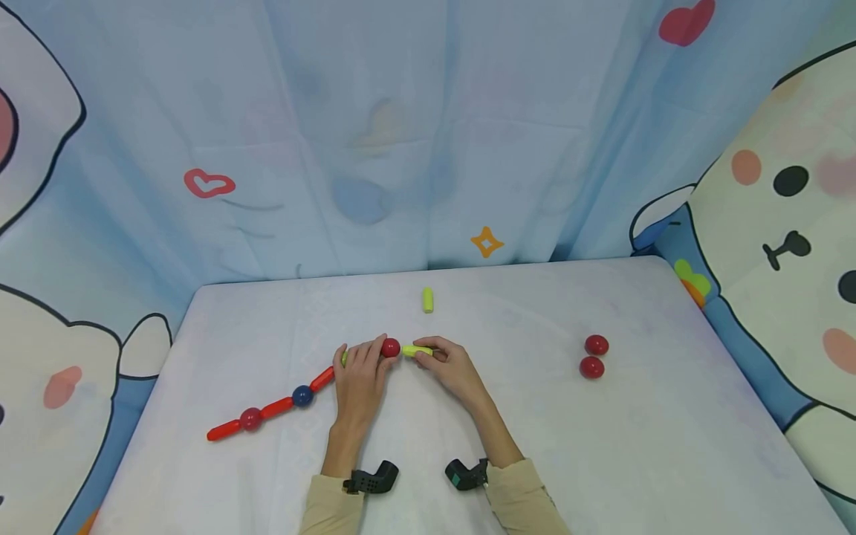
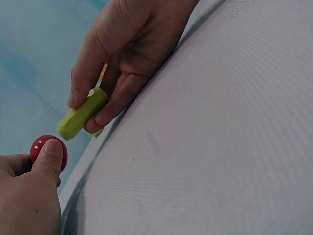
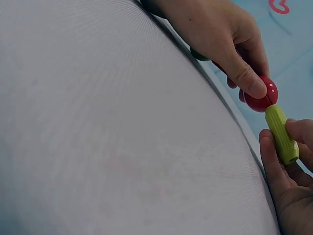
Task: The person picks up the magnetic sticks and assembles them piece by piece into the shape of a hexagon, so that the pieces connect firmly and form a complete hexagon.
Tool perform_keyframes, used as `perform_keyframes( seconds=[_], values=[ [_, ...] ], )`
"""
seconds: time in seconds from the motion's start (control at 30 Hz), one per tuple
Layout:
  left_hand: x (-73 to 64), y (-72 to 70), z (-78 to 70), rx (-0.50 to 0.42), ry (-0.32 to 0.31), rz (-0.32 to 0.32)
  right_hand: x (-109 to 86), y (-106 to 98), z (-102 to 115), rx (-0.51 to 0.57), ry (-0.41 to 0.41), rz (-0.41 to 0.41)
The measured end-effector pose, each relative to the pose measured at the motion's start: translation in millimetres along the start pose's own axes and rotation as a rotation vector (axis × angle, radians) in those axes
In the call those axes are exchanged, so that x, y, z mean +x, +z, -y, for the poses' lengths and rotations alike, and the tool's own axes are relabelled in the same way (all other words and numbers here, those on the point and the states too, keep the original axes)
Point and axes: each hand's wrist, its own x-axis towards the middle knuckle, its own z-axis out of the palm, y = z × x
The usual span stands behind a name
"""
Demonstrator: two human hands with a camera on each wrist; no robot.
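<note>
Between thumb and fingers my left hand grips a red ball with white dots. My right hand pinches a yellow-green ribbed stick, its end pointing at the ball across a small gap in the head and left wrist views. From under the left hand a chain runs left across the table: red sticks alternating with a blue ball and another red ball. A bit of yellow-green shows between the left fingers; the rest of that part is hidden by the hand.
Another yellow-green stick lies near the back edge of the white-covered table. Two loose red balls sit close together on the right. A printed light-blue curtain hangs behind the table.
</note>
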Motion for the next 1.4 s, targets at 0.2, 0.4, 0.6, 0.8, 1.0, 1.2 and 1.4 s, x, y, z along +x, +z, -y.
perform_keyframes(
  seconds=[0.2, 0.4, 0.6, 0.8, 1.0, 1.2, 1.4],
  values=[
    [-0.2, 0.6, 0.3, -0.011, -0.002, -0.001, 1.0, 0.5, -1.3, -0.002, -0.011, -0.002],
    [-0.6, 1.0, 0.7, -0.022, 0.009, -0.015, 0.9, 0.6, -0.8, 0.038, 0.009, 0.003],
    [0.4, 0.2, -0.2, -0.103, 0.041, -0.068, 1.2, 0.9, 0.0, 0.079, 0.018, -0.014],
    [0.6, 0.7, -1.5, -0.103, 0.058, -0.117, 2.4, 1.3, -1.5, 0.104, 0.022, -0.028],
    [1.4, 0.2, -2.5, -0.098, 0.061, -0.111, 2.7, 1.7, -1.7, 0.095, 0.028, -0.032],
    [1.9, -0.3, -3.8, -0.080, 0.054, -0.097, 1.4, 1.8, -0.1, 0.083, 0.017, -0.024],
    [1.0, 0.0, -4.0, -0.074, 0.079, -0.088, 0.9, 1.7, 1.2, 0.079, 0.011, -0.023]
  ],
)
